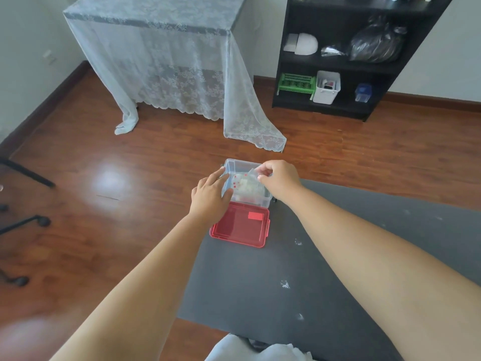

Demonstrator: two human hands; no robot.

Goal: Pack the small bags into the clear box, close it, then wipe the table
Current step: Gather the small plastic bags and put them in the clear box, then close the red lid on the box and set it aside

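Note:
The clear box stands open at the far left corner of the grey table. My left hand grips the box's left wall, thumb on its near side. My right hand hovers over the box's right side, fingers pinched on a small clear bag. More small bags with red star prints lie inside the box. The red lid lies flat on the table just in front of the box.
White crumbs and smears dot the table. A white cloth lies at the near edge. Beyond the table are wooden floor, a lace-covered table and a black shelf unit. Chair legs stand left.

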